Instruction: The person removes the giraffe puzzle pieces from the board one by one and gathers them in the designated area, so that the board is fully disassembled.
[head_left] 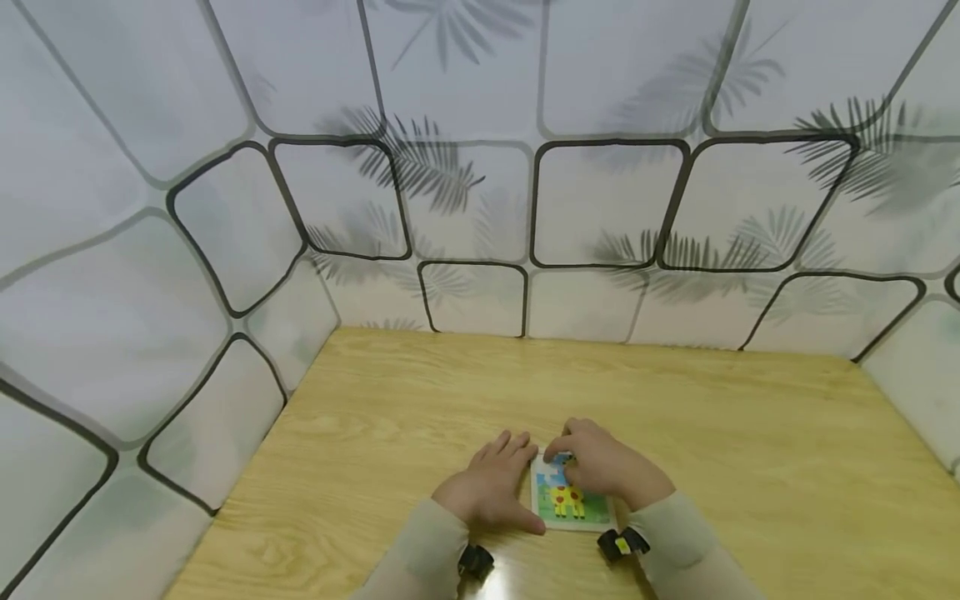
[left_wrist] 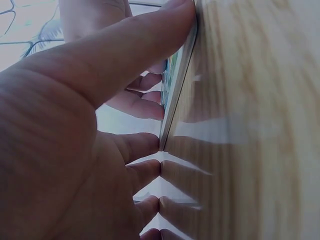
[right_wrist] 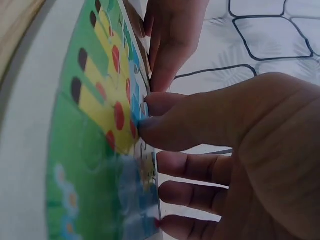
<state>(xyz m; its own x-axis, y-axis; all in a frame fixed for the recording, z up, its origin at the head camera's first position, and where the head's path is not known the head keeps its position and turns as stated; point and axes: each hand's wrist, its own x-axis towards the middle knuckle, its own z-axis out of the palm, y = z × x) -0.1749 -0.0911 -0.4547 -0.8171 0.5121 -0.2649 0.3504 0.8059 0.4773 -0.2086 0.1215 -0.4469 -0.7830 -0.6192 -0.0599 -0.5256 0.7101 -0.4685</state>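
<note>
A small jigsaw puzzle (head_left: 596,509) lies flat in a pale tray, showing a yellow giraffe with red spots on green grass under blue sky. My left hand (head_left: 491,482) rests on the table along the tray's left side. Its fingers are straight, and the thumb reaches toward the near left corner; in the left wrist view the index fingertip is at the tray edge (left_wrist: 170,117). Over the puzzle's upper part, my right hand (head_left: 600,458) has curled fingers. Its thumb (right_wrist: 167,127) and index finger pinch a small bluish puzzle piece (right_wrist: 145,109), partly hidden by the fingers.
The wood-grain table (head_left: 360,417) stretches around the puzzle. Pale cloth walls (head_left: 472,242) with dark line and leaf patterns enclose its back and sides. A black band with a small device (head_left: 624,543) is on the right wrist, another dark one (head_left: 476,562) on the left.
</note>
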